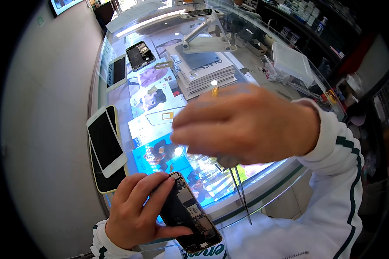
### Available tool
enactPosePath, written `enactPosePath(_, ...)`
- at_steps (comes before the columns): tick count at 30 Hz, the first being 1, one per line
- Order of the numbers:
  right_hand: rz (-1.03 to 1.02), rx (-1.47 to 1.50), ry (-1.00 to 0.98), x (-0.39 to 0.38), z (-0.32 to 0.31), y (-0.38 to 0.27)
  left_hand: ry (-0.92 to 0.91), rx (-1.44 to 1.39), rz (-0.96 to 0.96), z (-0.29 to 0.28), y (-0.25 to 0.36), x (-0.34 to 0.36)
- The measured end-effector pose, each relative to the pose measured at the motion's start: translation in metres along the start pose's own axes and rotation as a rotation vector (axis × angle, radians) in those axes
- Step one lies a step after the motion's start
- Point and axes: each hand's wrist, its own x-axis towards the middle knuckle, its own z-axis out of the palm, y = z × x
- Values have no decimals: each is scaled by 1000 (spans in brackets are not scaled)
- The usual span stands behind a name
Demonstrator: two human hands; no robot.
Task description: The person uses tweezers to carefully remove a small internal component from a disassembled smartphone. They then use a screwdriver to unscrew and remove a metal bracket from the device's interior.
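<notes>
The glass-topped surface (274, 186) stretches away from the person. Over it hangs the right hand (246, 123), fingers drawn together (too blurred to tell whether the fingertips pinch anything). The left hand (138, 211), half closed, grips the opened phone (196, 213) tilted at the surface's near edge, thumb across its inside. The front is already off and the board bare; the dark battery (173, 209) appears seated, and closing up remains undone. Slim tweezers (237, 190) jut below the right hand.

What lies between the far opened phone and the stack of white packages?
In the head view, a small gold-toned piece lies between the opened phone and the white stack.
</notes>
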Motion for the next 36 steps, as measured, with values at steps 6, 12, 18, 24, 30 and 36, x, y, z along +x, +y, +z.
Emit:
enactPosePath(6, 436, 203, 385, -36, -70, 61, -23, -12, 9, 0, -1, 4)
enactPosePath(12, 922, 454, 394, -40, -52, 81, -83, -12, -66, 2, 0, -4)
enactPosePath(18, 799, 295, 386, -44, -24, 105, -85, 16, -123, -4, 6, -9)
enactPosePath(24, 903, 376, 311, -42, -32, 93, -61, -3, -123, 2, 3, -6)
enactPosePath(30, 929, 270, 301, -38, -34, 87, -57, -6, -134, 1, 5, -6)
enactPosePath(36, 917, 263, 275, -35, -37, 83, -58, -9, -138, 2, 3, -9)
